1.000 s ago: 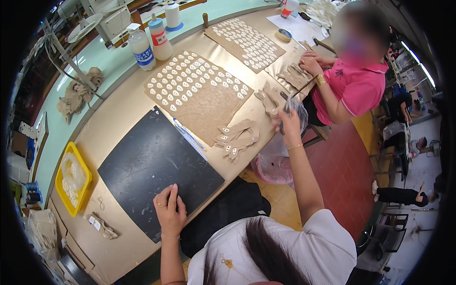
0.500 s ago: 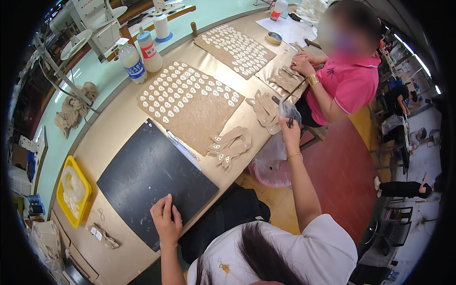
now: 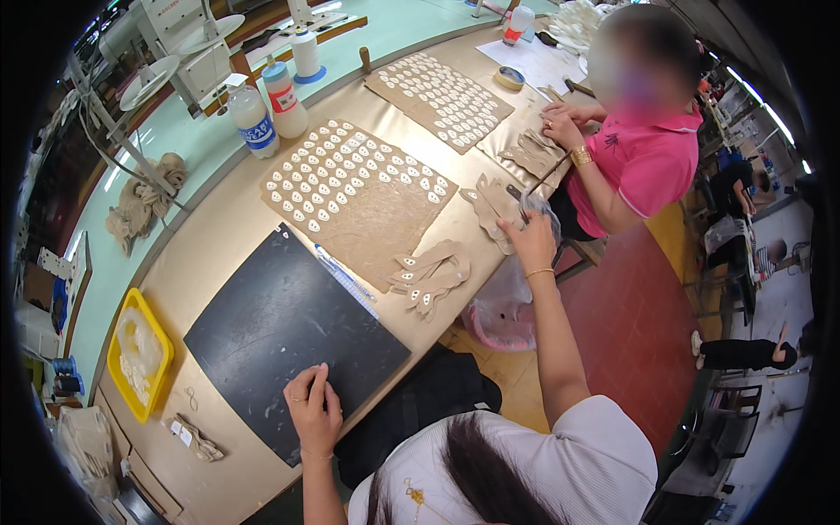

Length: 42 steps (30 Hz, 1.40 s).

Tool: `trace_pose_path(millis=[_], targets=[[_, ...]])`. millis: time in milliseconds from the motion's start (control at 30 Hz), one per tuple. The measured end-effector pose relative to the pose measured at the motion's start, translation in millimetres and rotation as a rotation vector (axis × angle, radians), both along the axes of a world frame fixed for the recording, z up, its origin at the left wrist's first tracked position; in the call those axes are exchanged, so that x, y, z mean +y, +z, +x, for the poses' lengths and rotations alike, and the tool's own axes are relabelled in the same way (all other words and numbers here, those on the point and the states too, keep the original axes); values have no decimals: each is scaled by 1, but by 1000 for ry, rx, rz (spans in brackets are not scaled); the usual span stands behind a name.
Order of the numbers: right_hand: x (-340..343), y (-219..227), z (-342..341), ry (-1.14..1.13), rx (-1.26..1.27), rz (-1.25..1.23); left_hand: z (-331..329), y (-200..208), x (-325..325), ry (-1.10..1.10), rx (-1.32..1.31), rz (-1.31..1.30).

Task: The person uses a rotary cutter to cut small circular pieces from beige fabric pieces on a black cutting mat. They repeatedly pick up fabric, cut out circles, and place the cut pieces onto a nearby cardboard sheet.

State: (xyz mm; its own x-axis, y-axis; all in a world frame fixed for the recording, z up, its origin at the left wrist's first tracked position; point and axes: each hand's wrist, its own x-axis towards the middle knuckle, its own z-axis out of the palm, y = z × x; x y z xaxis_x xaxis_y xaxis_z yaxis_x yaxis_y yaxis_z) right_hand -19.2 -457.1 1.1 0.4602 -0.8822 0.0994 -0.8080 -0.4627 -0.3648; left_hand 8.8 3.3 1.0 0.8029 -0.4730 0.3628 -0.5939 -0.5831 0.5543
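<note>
My left hand (image 3: 315,411) rests with its fingers curled together at the near edge of a black mat (image 3: 284,328); nothing shows in them. On the right, my right hand (image 3: 532,245) reaches to the table edge, its fingers closed around a thin dark tool (image 3: 523,208) that is mostly hidden. Just beyond the fingers is a container lined with clear plastic (image 3: 544,214). Tan cut fabric pieces (image 3: 486,206) lie beside that hand. Nearer the mat is a second bunch of tan strips (image 3: 430,278) with small white patches on them.
A brown board (image 3: 359,206) carries rows of white oval patches, with another such board (image 3: 437,101) behind. Pens (image 3: 346,282) lie along the mat. A yellow basket (image 3: 140,354) stands left; bottles (image 3: 254,118) stand at the back. A co-worker in pink (image 3: 652,149) handles tan pieces at right.
My right hand has moved slightly up and left, toward the tan pieces. The fingers of my left hand have curled closer together. The whole view has shifted a little.
</note>
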Motion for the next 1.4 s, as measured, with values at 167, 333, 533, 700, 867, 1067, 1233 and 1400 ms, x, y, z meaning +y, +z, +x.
trace_pose_path(millis=[167,333,533,700,867,1067,1233,1400], targets=[[-26,-16,-3,22,44,154,0,-1,1,-4,-11,11],[-19,-18,-12,21,-159,165,0,0,2,3,-5,2],[-18,-39,-12,9,-303,-29,0,1,0,-2,11,0],[-34,-15,-5,162,-467,432,0,-2,1,8,16,-17],[-43,86,24,377,-177,373,0,2,1,19,36,4],[-141,153,66,711,-71,-247,-1,-3,-5,18,61,4],[-152,211,110,498,-56,349,-3,1,0,54,91,43],[-208,183,113,376,28,366,-2,1,1,66,102,58]])
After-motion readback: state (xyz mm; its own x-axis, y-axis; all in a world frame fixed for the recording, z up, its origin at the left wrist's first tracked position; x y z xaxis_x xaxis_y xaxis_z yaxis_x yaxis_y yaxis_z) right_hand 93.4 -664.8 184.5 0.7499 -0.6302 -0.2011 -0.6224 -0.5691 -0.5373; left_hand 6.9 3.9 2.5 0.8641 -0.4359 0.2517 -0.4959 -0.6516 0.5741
